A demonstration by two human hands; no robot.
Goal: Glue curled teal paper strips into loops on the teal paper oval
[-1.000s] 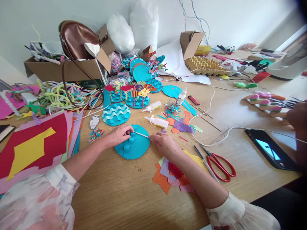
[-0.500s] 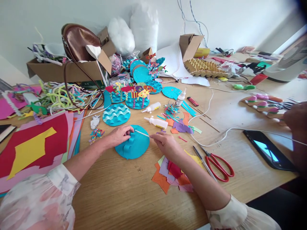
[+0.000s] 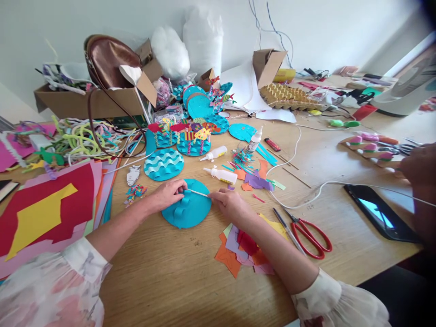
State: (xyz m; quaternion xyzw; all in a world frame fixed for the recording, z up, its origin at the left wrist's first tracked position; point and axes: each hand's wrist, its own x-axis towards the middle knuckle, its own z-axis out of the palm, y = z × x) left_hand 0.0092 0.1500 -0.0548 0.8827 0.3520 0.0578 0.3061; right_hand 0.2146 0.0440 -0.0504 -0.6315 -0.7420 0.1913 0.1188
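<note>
A round blue disc [image 3: 199, 215] lies on the wooden table, with a curled blue paper strip [image 3: 180, 210] standing on its left part. My left hand [image 3: 169, 194] is at the disc's upper left edge, its thumb and fingers pinched round the upper end of the strip. Between my two hands a thin pale stick [image 3: 197, 193] runs across the disc. My right hand [image 3: 227, 200], beside the disc's right edge, pinches the stick's right end. Whether the stick's left end is also gripped by my left fingers is hidden.
Behind the disc lie glue bottles [image 3: 221, 174], a wavy-strip disc [image 3: 164, 164] and decorated fish discs [image 3: 194, 143]. Red-handled scissors [image 3: 311, 238], paper scraps [image 3: 235, 250] and a phone [image 3: 379, 211] are to the right. Coloured sheets [image 3: 76, 204] lie left. Another person's hand [image 3: 420, 165] shows far right.
Both hands stay at the disc with nearly the same grip. My right hand has shifted slightly left along with the stick; the whole view has moved a little.
</note>
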